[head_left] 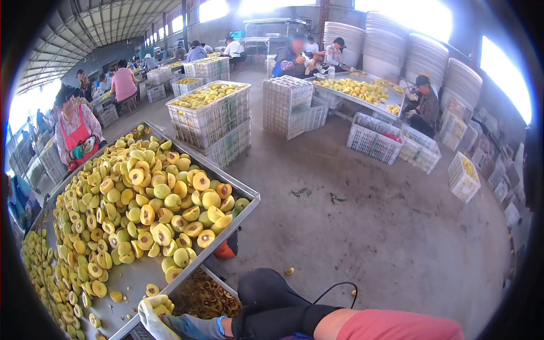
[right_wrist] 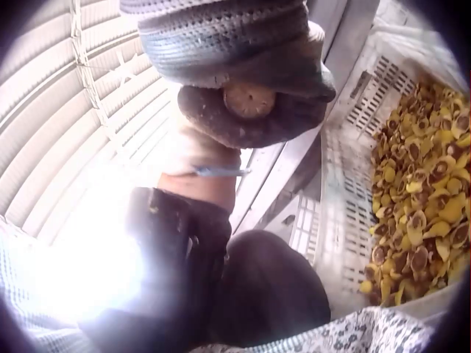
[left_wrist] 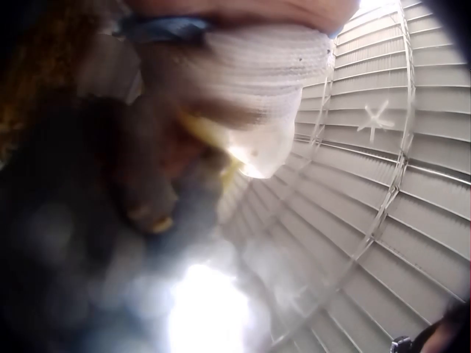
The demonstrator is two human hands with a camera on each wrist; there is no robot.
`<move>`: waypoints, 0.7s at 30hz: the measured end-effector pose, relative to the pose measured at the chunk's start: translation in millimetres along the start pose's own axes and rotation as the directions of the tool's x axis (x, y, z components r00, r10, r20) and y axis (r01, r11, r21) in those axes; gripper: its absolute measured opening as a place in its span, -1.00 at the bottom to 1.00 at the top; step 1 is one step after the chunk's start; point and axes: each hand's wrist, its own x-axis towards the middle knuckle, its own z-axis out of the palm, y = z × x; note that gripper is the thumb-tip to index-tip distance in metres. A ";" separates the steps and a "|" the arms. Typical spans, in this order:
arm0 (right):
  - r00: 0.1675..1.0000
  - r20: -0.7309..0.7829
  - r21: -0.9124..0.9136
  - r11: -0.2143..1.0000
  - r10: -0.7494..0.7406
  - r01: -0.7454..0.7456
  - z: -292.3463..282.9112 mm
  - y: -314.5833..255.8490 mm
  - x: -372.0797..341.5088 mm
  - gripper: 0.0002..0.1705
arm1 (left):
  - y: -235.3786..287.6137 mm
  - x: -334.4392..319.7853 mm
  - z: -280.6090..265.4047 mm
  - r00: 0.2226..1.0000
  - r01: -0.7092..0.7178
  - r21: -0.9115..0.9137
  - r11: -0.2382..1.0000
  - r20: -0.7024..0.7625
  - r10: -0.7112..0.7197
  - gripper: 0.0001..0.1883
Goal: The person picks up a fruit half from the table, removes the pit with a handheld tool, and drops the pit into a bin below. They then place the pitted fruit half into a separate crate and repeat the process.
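At the bottom of the head view, my left hand (head_left: 153, 318), in a whitish glove, curls round yellow fruit (head_left: 163, 309) beside the metal table's edge. My right hand (head_left: 195, 327), in a blue-grey glove, lies against it on the right. In the right wrist view the dark glove (right_wrist: 235, 48) curls round a round, pale brown piece (right_wrist: 250, 101); whether this is a stone or a handle end, I cannot tell. The left wrist view is blurred, with the white glove (left_wrist: 257, 81) near dark-gloved fingers (left_wrist: 151, 206).
Halved yellow-green fruit (head_left: 161, 190) is heaped on the metal table (head_left: 122, 283). Below its edge, a crate holds brown and yellow scraps (head_left: 207, 297). Stacked crates (head_left: 207, 127) stand behind. A person in a red apron (head_left: 76, 133) is across the table; others sit farther off.
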 end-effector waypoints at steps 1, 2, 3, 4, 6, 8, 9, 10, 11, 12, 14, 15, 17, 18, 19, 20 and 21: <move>0.999 -0.003 -0.078 0.996 0.050 -0.050 2.8 -19.7 -7.9 -0.58 | -1.0 1.3 -3.7 0.998 -0.023 0.017 1.000 0.060 0.022 -0.60; 0.997 -0.001 -0.113 0.990 0.080 -0.080 1.3 -33.0 -13.2 -0.59 | -5.7 3.7 -11.2 0.992 -0.045 0.032 0.998 0.119 0.041 -0.59; 0.993 0.006 -0.131 0.985 0.117 -0.115 1.5 -44.1 -18.4 -0.59 | -10.4 6.2 -19.0 0.982 -0.067 0.047 0.997 0.179 0.058 -0.57; 0.989 0.017 -0.144 0.980 0.145 -0.141 1.3 -53.9 -23.8 -0.59 | -13.0 8.0 -24.3 0.968 -0.092 0.061 0.994 0.238 0.075 -0.56; 0.979 0.041 -0.149 0.970 0.198 -0.189 0.6 -67.3 -31.3 -0.59 | -15.5 9.5 -27.4 0.967 -0.055 -0.070 0.996 0.243 0.070 -0.53; 0.970 0.061 -0.145 0.964 0.235 -0.224 0.5 -74.9 -35.6 -0.58 | -19.1 13.8 -35.4 0.945 -0.050 -0.076 0.996 0.319 0.072 -0.51; 0.965 0.072 -0.139 0.961 0.251 -0.240 0.7 -77.3 -36.8 -0.57 | -22.0 18.9 -43.3 0.918 -0.068 -0.016 0.998 0.390 0.069 -0.51; 0.959 0.085 -0.136 0.957 0.269 -0.256 0.5 -79.7 -37.3 -0.57 | -23.1 21.5 -47.6 0.886 -0.090 0.041 0.995 0.459 0.061 -0.50; 0.954 0.099 -0.134 0.954 0.283 -0.269 0.2 -82.7 -37.1 -0.56 | 25.8 1.1 -29.0 0.903 -0.039 0.203 0.978 0.426 -0.052 -0.58; 0.950 0.111 -0.127 0.952 0.293 -0.279 0.5 -82.9 -37.2 -0.55 | 23.7 -0.4 -29.8 0.911 -0.031 0.108 0.994 0.411 -0.016 -0.56; 0.942 0.139 -0.102 0.951 0.305 -0.292 5.5 -83.0 -37.4 -0.53 | 15.0 -0.2 -33.4 0.928 -0.026 -0.071 0.997 0.368 0.051 -0.51; 0.940 0.151 -0.076 0.952 0.306 -0.298 9.9 -81.4 -37.5 -0.51 | -7.7 -1.9 -24.8 0.993 0.026 -0.241 0.970 0.119 0.003 -0.52; 0.926 0.177 0.020 0.940 0.333 -0.342 23.4 -76.7 -44.3 -0.49 | -7.5 3.9 -30.0 0.988 0.088 -0.446 0.890 0.152 -0.021 -0.55; 0.917 0.171 0.053 0.926 0.360 -0.374 22.6 -73.5 -43.2 -0.55 | -7.8 10.9 -40.2 0.970 0.143 -0.519 0.842 0.243 -0.015 -0.55; 0.907 0.166 0.086 0.911 0.387 -0.404 21.9 -71.1 -42.8 -0.61 | -10.0 12.7 -55.0 0.989 0.137 -0.598 0.789 0.124 -0.078 -0.60; 0.896 0.161 0.119 0.893 0.414 -0.434 20.4 -69.7 -42.2 -0.66 | -12.0 14.8 -68.8 0.990 0.106 -0.670 0.735 0.002 -0.140 -0.63; 0.906 0.086 -0.336 0.868 0.415 -0.365 12.1 -71.8 -50.7 -0.48 | -7.1 5.8 -103.6 0.982 0.016 -0.583 0.812 -0.142 -0.122 -0.69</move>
